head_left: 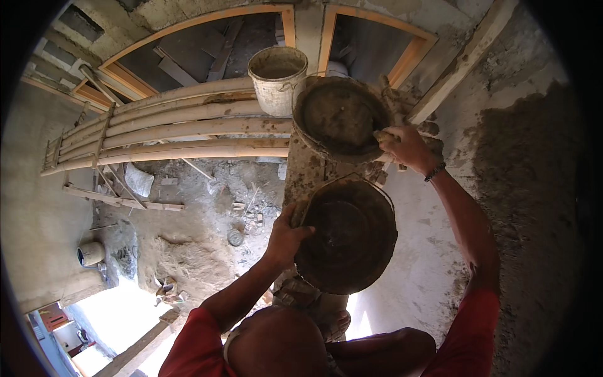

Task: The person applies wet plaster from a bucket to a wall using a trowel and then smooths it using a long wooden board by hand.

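Observation:
A dark, mud-stained bucket (pixel 344 237) stands close in front of me, its mouth facing up and its inside in shadow. My left hand (pixel 290 237) grips its left rim, thumb over the edge. Just beyond it is a wide, mud-caked tub (pixel 342 119) with wet grey-brown mortar in it. At the tub's right edge, my right hand (pixel 407 147) is closed, with a short brownish end showing at its fingers; what it holds I cannot make out. A whitish bucket (pixel 277 80) with a wire handle stands to the left of the tub.
Long bamboo poles (pixel 188 129) run left from the narrow, mortar-splashed plank (pixel 304 166). Far below lies a floor with rubble (pixel 251 217). The wall (pixel 521 169) on my right bears a dark wet patch. Wooden window frames (pixel 289 25) are ahead, and a slanting timber (pixel 465 63) leans at the right.

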A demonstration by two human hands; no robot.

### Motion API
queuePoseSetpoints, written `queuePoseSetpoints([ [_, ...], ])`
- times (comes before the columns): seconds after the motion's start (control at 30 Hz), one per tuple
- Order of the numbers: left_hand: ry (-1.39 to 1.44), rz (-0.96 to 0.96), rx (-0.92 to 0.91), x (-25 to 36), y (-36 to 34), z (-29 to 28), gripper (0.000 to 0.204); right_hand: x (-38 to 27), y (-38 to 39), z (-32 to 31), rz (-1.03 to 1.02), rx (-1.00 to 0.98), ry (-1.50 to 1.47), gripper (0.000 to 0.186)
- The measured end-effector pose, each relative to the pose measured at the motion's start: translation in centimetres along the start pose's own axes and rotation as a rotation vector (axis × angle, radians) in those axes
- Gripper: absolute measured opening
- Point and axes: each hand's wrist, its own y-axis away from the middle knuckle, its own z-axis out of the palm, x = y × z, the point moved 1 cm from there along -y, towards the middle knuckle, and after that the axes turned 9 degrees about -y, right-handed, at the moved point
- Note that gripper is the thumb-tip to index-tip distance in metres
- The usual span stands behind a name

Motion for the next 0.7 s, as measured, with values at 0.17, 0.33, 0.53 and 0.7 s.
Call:
queuePoseSetpoints([
  [0.17, 0.046, -0.002, -0.002, 0.4, 0.0, 0.3, 0.064, -1.9, 1.3, -0.5, 0.014, 0.042, -0.009, 0.042],
  [0.33, 0.086, -0.048, 0.027, 0.9, 0.0, 0.5, 0.063, -4.5, 5.1, -2.1, -0.006, 0.092, -0.021, 0.041],
  [0.53, 0.135, -0.042, 0.025, 0.3, -0.1, 0.2, 0.071, -9.8, 13.5, -4.4, 0.145, -0.038, 0.046, 0.043],
  [0.7, 0.146, -0.027, 0.054, 0.4, 0.6, 1.0, 0.070, -10.1, 19.4, -3.6, 0.147, -0.170, 0.036, 0.043],
])
